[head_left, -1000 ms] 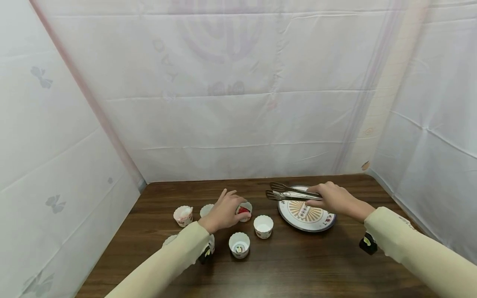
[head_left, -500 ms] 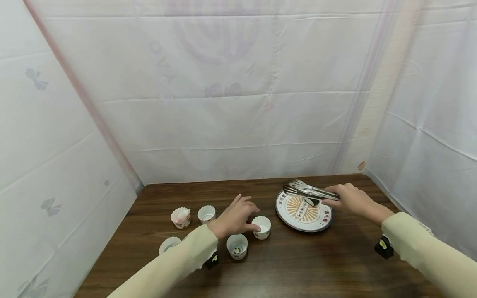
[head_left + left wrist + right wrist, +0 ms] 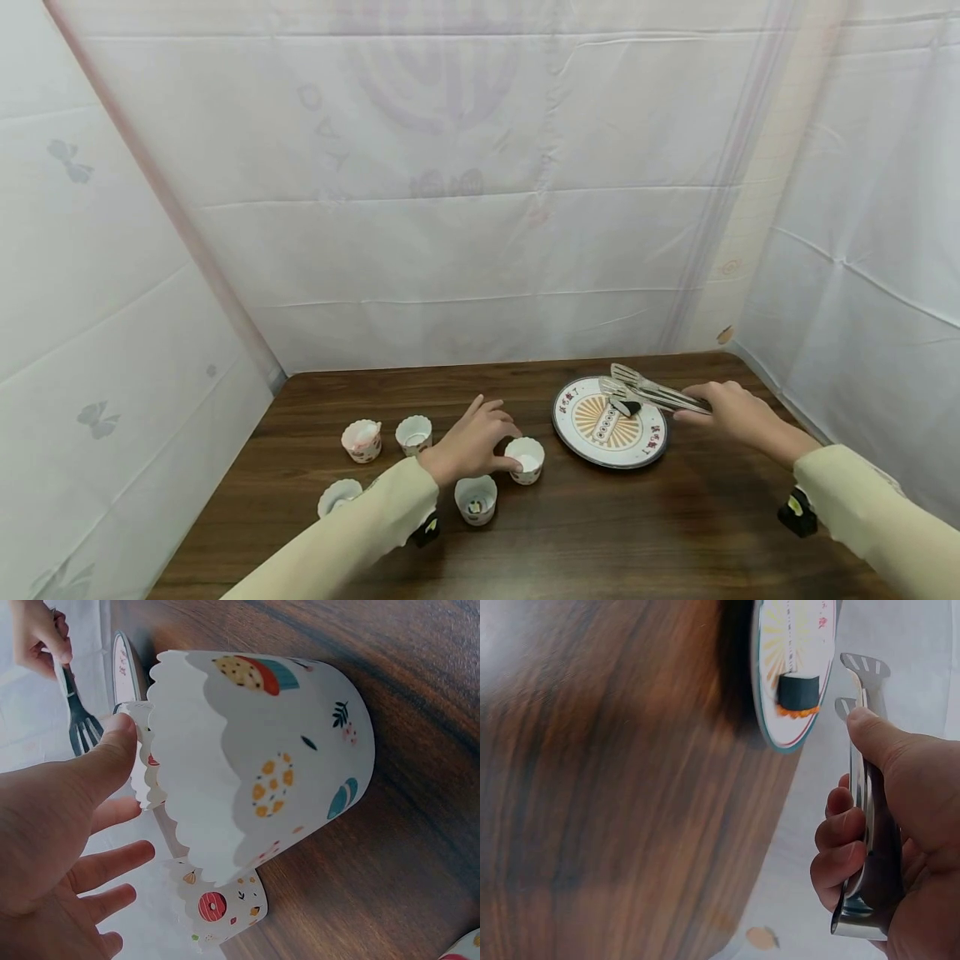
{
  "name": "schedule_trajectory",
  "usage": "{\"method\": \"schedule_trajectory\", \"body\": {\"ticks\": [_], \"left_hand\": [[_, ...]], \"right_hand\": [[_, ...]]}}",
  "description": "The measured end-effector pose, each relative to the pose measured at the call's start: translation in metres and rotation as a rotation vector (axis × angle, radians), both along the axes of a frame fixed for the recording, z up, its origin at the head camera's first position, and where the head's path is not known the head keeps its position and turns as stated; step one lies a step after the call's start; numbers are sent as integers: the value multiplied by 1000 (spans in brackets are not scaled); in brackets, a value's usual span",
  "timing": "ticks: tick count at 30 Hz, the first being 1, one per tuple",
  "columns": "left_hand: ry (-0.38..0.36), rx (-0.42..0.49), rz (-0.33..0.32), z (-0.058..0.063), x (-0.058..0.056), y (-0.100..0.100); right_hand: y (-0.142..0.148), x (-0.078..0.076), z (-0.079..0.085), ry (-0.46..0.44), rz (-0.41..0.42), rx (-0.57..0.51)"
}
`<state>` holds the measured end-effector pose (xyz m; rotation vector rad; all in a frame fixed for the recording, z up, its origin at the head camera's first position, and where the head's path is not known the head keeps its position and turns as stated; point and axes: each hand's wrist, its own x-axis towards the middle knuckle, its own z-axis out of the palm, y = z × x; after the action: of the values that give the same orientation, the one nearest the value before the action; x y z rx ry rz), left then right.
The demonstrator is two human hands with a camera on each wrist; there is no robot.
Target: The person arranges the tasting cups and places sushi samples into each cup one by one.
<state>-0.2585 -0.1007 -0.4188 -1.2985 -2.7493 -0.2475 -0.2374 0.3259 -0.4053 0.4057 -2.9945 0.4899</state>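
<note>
My left hand (image 3: 472,442), fingers loosely spread, has its thumb at the rim of a white paper baking cup (image 3: 527,461). In the left wrist view another baking cup (image 3: 300,750) with food prints stands close by; the head view shows a small light-and-dark piece inside this nearer cup (image 3: 476,502). My right hand (image 3: 738,417) grips metal serving tongs (image 3: 660,395) by the handle. Their slotted tips spread above a sushi roll (image 3: 626,408) on a round printed plate (image 3: 577,442). In the right wrist view the roll (image 3: 799,691), dark-wrapped with orange bits, lies apart from the tongs.
Further left stand a baking cup (image 3: 362,442) with something pinkish-white in it, another cup (image 3: 414,435), and a third cup (image 3: 339,493) partly behind my sleeve. The brown wooden table (image 3: 585,550) is bordered by white cloth walls (image 3: 450,250).
My left hand has moved right and nearer, from the cup with a red item to another cup. My right hand has carried the tongs rightward, and their tips now hover by the sushi roll.
</note>
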Motion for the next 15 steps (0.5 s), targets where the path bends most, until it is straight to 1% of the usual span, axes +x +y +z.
{"method": "schedule_trajectory", "body": {"ticks": [4,10,15], "left_hand": [[4,7,0,-2,-1,0],[-6,13,4,-2,-1,-1],[-20,12,9,-1,-1,0]], "right_hand": [[7,4,-5,4,-6,-7],[16,9,-10,26,-4,-4],[19,11,-12,3,-15,-10]]}}
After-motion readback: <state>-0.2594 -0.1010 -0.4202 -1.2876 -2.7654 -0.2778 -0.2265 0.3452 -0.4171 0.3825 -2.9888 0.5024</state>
